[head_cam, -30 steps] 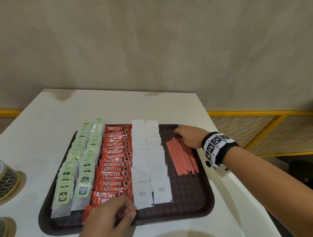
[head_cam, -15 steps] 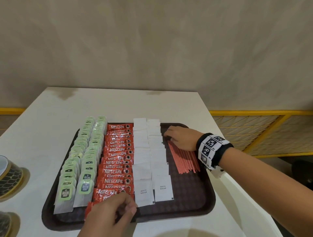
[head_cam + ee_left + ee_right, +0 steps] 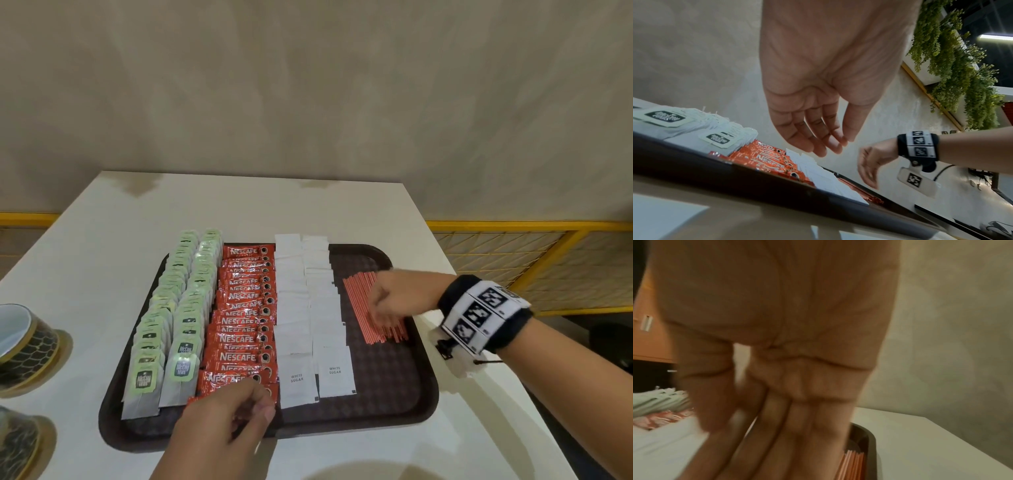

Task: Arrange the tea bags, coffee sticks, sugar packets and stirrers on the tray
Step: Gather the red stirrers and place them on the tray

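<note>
White tabletop [image 3: 113, 240], brown tray [image 3: 407, 404] centred on it. Our right hand [image 3: 397, 298] has straight fingers [image 3: 797, 426] pressing the stirrers [image 3: 356, 301] at the tray's right. Our left hand [image 3: 222, 425], fingers loosely curled and holding nothing, hovers near the coffee sticks [image 3: 245, 308]. Tea bags [image 3: 171, 308] lie left, sugar packets [image 3: 308, 308] middle. Risk: a sideways push could fan the stirrers. Right wrist view is blurred; contact unclear.

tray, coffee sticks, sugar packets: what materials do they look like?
Tray: likely moulded plastic, dark brown, matte, with a fine textured grid on its floor.
Coffee sticks: glossy red foil or plastic film; crinkles catch highlights.
Sugar packets: matte white paper by the look, flat, no glare.
</note>
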Available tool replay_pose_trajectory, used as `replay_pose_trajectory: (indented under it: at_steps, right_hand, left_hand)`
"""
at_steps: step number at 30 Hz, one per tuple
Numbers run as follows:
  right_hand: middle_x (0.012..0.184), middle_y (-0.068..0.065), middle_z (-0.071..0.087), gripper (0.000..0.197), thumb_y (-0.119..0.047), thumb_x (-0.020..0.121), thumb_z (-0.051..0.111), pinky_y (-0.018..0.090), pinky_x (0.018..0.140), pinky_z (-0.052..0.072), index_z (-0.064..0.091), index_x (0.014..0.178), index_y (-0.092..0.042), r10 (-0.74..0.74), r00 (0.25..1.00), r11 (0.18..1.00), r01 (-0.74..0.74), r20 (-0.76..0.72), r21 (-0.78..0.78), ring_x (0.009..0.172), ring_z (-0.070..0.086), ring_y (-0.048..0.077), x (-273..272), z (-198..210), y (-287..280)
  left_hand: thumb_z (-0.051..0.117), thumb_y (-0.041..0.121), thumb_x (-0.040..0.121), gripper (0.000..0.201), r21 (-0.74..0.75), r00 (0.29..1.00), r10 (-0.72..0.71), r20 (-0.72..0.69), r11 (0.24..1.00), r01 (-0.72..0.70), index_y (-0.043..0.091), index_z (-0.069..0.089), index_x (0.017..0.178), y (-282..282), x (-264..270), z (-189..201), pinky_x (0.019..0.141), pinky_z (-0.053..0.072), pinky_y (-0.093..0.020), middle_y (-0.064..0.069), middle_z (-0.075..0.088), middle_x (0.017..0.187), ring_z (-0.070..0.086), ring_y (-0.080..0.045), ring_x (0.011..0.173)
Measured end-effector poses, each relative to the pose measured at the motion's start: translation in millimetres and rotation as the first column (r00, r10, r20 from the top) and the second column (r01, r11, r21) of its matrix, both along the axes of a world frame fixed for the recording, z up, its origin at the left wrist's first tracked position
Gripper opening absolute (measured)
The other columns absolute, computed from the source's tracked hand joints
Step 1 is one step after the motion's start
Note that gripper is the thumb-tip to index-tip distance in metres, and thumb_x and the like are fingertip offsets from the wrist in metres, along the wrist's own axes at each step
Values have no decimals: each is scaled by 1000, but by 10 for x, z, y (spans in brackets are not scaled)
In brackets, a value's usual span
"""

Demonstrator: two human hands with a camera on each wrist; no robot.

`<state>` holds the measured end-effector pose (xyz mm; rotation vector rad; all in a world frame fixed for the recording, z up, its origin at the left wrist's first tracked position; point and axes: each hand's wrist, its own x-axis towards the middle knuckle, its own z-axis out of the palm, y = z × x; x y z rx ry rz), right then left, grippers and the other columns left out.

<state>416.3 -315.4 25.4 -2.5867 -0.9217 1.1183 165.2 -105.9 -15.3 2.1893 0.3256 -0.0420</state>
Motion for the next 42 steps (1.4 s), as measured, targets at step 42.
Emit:
replay_pose_trajectory:
  at_steps: [42]
  right_hand:
    - [84, 11, 69, 12, -16, 88, 67, 42, 77, 60, 69, 83, -5, -573, 815, 792, 522, 90, 315, 79, 69, 25, -789, -563, 245]
  left_hand:
    - [36, 0, 95, 28, 392, 962, -155, -227, 889, 236, 5, 55, 114, -65, 831, 64, 85, 46, -27, -11, 61, 112, 58, -26, 100]
